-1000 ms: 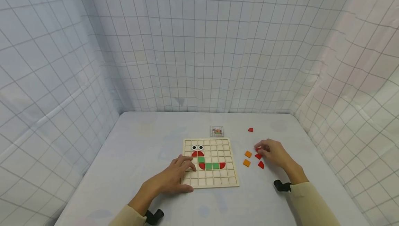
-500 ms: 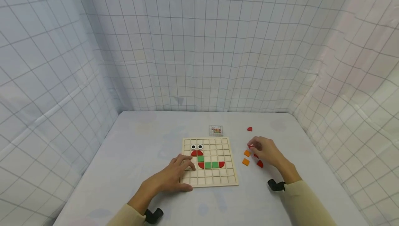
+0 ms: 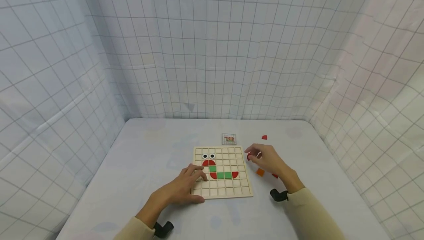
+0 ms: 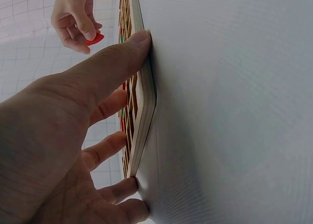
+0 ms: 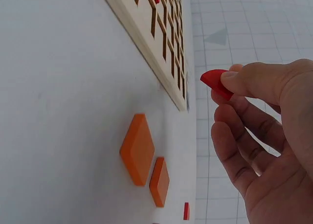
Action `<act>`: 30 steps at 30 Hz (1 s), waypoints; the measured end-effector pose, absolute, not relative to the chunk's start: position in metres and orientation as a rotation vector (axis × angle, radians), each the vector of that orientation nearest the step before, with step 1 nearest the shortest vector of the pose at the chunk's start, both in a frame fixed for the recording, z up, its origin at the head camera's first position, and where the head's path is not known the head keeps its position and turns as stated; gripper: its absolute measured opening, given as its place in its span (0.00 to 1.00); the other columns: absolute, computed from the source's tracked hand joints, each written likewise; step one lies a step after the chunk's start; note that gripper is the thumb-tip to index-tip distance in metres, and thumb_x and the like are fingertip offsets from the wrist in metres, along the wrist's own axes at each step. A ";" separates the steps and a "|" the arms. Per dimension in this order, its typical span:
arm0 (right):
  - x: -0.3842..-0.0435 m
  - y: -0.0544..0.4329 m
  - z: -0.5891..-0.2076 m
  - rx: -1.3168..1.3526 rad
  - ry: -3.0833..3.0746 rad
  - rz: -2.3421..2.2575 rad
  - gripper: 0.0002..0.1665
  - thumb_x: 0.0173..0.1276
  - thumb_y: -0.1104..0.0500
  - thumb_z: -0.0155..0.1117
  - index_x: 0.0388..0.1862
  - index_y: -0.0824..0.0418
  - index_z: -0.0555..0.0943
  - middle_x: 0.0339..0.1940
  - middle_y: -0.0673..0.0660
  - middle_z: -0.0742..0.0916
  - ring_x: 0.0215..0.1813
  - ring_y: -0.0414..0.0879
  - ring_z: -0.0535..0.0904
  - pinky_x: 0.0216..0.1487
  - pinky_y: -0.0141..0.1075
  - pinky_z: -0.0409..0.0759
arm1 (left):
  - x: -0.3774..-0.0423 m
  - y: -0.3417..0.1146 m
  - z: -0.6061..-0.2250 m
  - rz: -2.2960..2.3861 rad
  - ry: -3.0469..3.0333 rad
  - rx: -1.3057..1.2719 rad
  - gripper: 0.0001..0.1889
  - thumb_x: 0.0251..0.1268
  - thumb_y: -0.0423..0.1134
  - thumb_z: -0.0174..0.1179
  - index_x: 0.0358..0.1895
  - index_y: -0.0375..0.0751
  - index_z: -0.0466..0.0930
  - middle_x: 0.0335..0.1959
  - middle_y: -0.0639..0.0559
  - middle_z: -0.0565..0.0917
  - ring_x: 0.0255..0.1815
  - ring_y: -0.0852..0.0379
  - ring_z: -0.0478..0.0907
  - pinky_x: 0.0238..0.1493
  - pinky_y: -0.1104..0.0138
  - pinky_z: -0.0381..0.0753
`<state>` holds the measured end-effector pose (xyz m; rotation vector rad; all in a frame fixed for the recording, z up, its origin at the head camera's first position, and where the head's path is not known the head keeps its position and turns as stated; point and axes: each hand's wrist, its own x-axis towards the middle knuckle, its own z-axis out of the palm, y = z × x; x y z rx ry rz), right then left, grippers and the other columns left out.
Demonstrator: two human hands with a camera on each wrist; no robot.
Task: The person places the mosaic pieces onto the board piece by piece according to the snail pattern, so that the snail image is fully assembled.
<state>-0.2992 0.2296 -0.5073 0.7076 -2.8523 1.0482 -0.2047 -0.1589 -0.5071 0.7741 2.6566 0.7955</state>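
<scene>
A square wooden grid board (image 3: 232, 193) lies on the table. It bears red quarter-circle tiles, green square tiles (image 3: 220, 175) and two round eye tiles (image 3: 208, 156). My left hand (image 3: 185, 185) rests at the board's near left corner, thumb (image 4: 139, 38) on the edge and fingers spread, two of them over the grid. Just off the board's right edge, my right hand (image 3: 267, 158) pinches a red quarter-circle tile (image 5: 216, 83) between thumb and fingertips, up above the table.
Two orange square tiles (image 5: 138, 150) lie right of the board. Another red tile (image 3: 275, 175) shows partly beneath the right hand, and one more red tile (image 3: 264, 137) lies farther back. A small picture card (image 3: 229, 139) sits behind the board. Gridded white curtains (image 3: 212, 67) surround the table.
My right hand has picked up the red quarter-circle tile from the loose pieces and carried it left toward the board. The left hand has stayed in place.
</scene>
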 end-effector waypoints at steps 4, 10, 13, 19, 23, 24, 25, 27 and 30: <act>-0.300 0.213 -0.507 0.800 -2.816 1.091 0.07 0.80 0.66 0.77 0.53 0.60 0.95 0.44 0.50 0.96 0.46 0.38 0.88 0.51 0.32 0.90 | -0.205 -0.159 -0.508 0.795 2.654 0.771 0.31 0.69 0.54 0.86 0.67 0.54 0.79 0.87 0.39 0.69 0.85 0.24 0.69 0.81 0.27 0.75; -0.302 0.188 -0.509 0.849 -2.835 1.159 0.06 0.81 0.65 0.77 0.51 0.56 0.93 0.44 0.48 0.96 0.46 0.37 0.89 0.54 0.31 0.90 | -0.205 -0.158 -0.508 0.802 2.647 0.758 0.31 0.69 0.54 0.86 0.67 0.54 0.79 0.88 0.38 0.69 0.84 0.24 0.69 0.81 0.27 0.76; -0.303 0.177 -0.511 0.846 -2.850 1.212 0.06 0.80 0.65 0.78 0.50 0.55 0.93 0.44 0.48 0.96 0.45 0.37 0.88 0.54 0.31 0.90 | -0.205 -0.159 -0.508 0.797 2.649 0.761 0.31 0.69 0.54 0.86 0.66 0.54 0.79 0.88 0.38 0.69 0.84 0.23 0.69 0.81 0.27 0.76; -0.307 0.158 -0.515 0.867 -2.869 1.236 0.04 0.81 0.62 0.80 0.49 0.53 0.92 0.46 0.49 0.96 0.46 0.38 0.89 0.54 0.31 0.90 | -0.205 -0.160 -0.509 0.792 2.648 0.750 0.31 0.68 0.54 0.86 0.66 0.54 0.79 0.87 0.38 0.69 0.84 0.24 0.69 0.81 0.27 0.76; -0.308 0.149 -0.516 0.853 -2.886 1.235 0.03 0.82 0.61 0.80 0.48 0.52 0.93 0.48 0.49 0.96 0.48 0.39 0.91 0.58 0.35 0.93 | -0.205 -0.160 -0.509 0.800 2.644 0.756 0.31 0.68 0.54 0.87 0.66 0.53 0.79 0.87 0.37 0.69 0.83 0.23 0.69 0.81 0.27 0.76; -0.308 0.148 -0.517 0.851 -2.890 1.229 0.03 0.82 0.61 0.79 0.48 0.52 0.93 0.49 0.49 0.96 0.49 0.39 0.91 0.58 0.36 0.93 | -0.205 -0.160 -0.509 0.801 2.643 0.759 0.31 0.68 0.54 0.86 0.66 0.53 0.79 0.87 0.37 0.69 0.83 0.23 0.69 0.81 0.27 0.76; -0.308 0.146 -0.517 0.852 -2.891 1.225 0.03 0.82 0.61 0.79 0.49 0.52 0.94 0.49 0.49 0.96 0.49 0.39 0.91 0.59 0.37 0.93 | -0.205 -0.160 -0.509 0.799 2.644 0.762 0.31 0.68 0.54 0.86 0.67 0.53 0.79 0.87 0.37 0.69 0.83 0.23 0.69 0.81 0.27 0.76; -0.309 0.143 -0.518 0.859 -2.891 1.217 0.03 0.83 0.61 0.78 0.49 0.52 0.94 0.49 0.49 0.96 0.50 0.40 0.91 0.59 0.38 0.93 | -0.205 -0.160 -0.509 0.797 2.645 0.771 0.31 0.69 0.55 0.86 0.67 0.53 0.79 0.87 0.37 0.69 0.83 0.23 0.70 0.80 0.27 0.76; -0.310 0.140 -0.519 0.873 -2.892 1.202 0.04 0.84 0.61 0.77 0.50 0.52 0.95 0.50 0.49 0.96 0.49 0.39 0.91 0.58 0.36 0.92 | -0.205 -0.159 -0.509 0.792 2.650 0.781 0.31 0.69 0.55 0.85 0.67 0.53 0.79 0.87 0.38 0.69 0.83 0.23 0.70 0.80 0.27 0.76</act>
